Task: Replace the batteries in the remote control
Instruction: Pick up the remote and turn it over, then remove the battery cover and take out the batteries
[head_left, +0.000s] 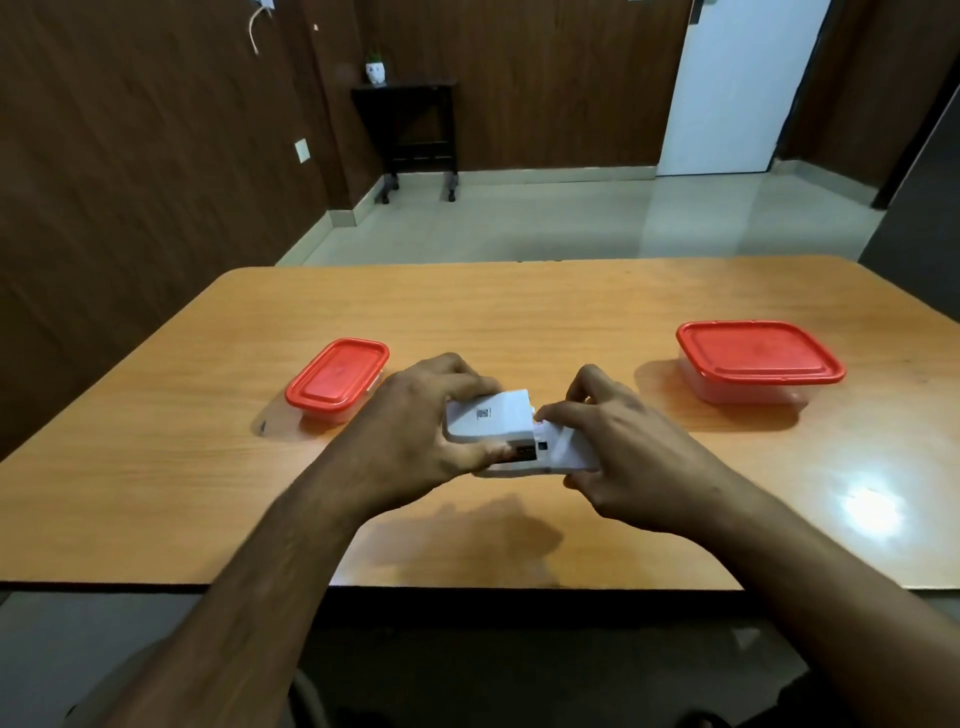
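Observation:
I hold a white remote control (491, 418) back side up, just above the wooden table (519, 322). My left hand (415, 431) grips its left end, thumb near the open battery compartment (522, 451). My right hand (623, 441) grips the right end, where the white battery cover (569, 449) sits slid partly off. Something pinkish shows under my right index fingertip; I cannot tell what it is. No loose batteries are visible.
A small clear container with a red lid (340, 378) stands left of my hands. A larger red-lidded container (758, 356) stands at the right. Beyond the table lie a tiled floor, a dark side table (415, 130) and a white door.

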